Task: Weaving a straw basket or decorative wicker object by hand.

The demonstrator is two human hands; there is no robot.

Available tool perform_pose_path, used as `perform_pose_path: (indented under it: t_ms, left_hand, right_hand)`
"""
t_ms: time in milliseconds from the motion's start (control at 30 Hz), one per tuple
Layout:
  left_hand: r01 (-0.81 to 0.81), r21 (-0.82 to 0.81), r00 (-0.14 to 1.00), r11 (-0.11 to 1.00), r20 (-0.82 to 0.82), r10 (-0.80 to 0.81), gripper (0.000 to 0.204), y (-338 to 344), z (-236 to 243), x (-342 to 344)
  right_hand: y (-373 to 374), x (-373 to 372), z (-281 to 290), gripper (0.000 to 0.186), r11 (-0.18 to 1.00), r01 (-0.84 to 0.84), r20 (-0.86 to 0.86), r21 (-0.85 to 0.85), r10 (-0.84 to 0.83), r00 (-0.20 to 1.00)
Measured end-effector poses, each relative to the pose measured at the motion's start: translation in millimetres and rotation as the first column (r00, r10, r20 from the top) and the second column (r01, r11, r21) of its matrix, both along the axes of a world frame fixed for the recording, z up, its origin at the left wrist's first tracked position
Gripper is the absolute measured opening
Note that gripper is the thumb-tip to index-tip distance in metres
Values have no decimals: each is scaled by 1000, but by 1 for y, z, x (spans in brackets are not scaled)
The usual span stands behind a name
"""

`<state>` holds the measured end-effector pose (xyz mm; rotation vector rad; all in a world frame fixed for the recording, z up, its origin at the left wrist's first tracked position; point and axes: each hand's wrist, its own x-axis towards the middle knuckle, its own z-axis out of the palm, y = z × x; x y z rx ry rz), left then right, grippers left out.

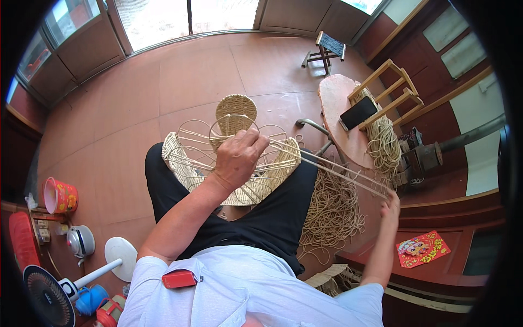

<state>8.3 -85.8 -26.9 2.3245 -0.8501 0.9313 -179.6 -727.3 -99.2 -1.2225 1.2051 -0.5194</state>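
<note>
Across my lap rests a half-woven straw-coloured basket (pixel 239 197), with woven bands along its sides and thin hoops and loose strands arching over its middle. My left hand (pixel 239 155) is closed over the centre of it, its fingers at the thin hoops; whether a strand is also pinched there is hidden. Far out to the right, my right hand (pixel 390 205) is closed on straw-coloured cord (pixel 343 175), which runs taut in parallel lines back to the basket's right side. A round woven panel (pixel 236 108) shows just beyond my left hand.
Loose cord (pixel 332 210) lies heaped beside my right leg. A pink-topped bench (pixel 340 95) bears a phone (pixel 358 113), a small wooden frame (pixel 406 90) and more cord. A folding stool (pixel 328 49) stands beyond. At left are a fan (pixel 49 297), kettle (pixel 80 241) and red bucket (pixel 61 195).
</note>
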Motion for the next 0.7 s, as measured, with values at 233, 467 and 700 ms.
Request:
perform_pose_path:
  t_ms: [233, 467, 700]
  left_hand:
    - [64, -125, 998, 990, -11, -66, 13, 2, -13, 6]
    - [47, -145, 999, 988, -16, -50, 7, 17, -4, -2]
    - [74, -150, 992, 986, -87, -88, 13, 18, -6, -7]
  right_hand:
    - [-200, -250, 13, 22, 857, 512, 152, -53, -500, 853]
    - [-206, -163, -4, 7, 522, 752, -81, -403, -838, 539]
    - [176, 82, 5, 39, 456, -622, -219, -637, 667, 713]
